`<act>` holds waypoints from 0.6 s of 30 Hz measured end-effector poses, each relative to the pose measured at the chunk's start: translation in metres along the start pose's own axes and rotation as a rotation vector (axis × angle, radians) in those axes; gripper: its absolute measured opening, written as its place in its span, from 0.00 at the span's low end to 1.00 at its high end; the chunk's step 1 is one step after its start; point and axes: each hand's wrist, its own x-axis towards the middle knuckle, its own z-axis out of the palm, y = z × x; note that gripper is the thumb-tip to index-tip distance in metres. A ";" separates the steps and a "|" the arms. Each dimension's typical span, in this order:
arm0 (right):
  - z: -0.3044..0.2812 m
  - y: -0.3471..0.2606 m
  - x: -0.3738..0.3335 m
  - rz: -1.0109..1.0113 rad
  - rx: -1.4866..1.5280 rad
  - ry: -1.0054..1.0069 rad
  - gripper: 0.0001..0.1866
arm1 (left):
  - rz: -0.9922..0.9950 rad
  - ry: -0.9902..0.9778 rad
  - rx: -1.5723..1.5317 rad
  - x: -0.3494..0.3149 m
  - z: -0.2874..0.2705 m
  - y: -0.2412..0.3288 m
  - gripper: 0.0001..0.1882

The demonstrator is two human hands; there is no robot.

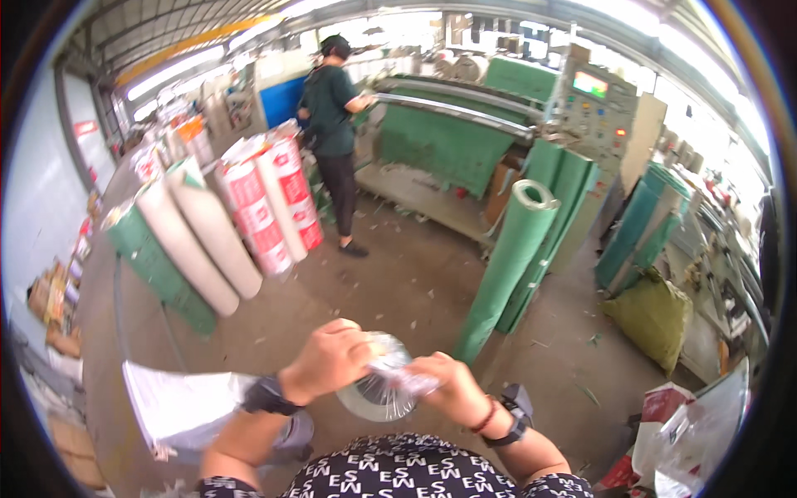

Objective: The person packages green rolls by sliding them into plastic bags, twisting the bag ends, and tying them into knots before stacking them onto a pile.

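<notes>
Round white roll (365, 406) in clear plastic film (415, 381), at six o'clock — left hand (332, 357) and right hand (452, 386) are gripping film, seemingly gathering it — next move probably needing tension.

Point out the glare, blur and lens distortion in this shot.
Head view, upper right: bright roof strip blown out and bowed by the fisheye; head view, lower centre: left hand, right hand and clear film slightly blurred; head view, corners: black.

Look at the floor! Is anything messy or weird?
Yes, a bit: green scraps lie loose on the brown floor toward the right, near a slumped yellow-green sack. They look like untidy litter.
</notes>
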 end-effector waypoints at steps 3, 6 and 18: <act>-0.019 -0.007 0.018 0.590 0.695 -0.130 0.11 | 0.033 0.181 0.012 -0.012 0.015 0.019 0.14; -0.013 0.000 0.049 0.508 0.431 -0.093 0.08 | 0.017 0.226 -0.081 0.000 0.027 0.030 0.11; 0.014 -0.006 0.044 0.068 -0.163 0.112 0.11 | -0.414 0.418 -0.472 -0.009 0.039 0.062 0.16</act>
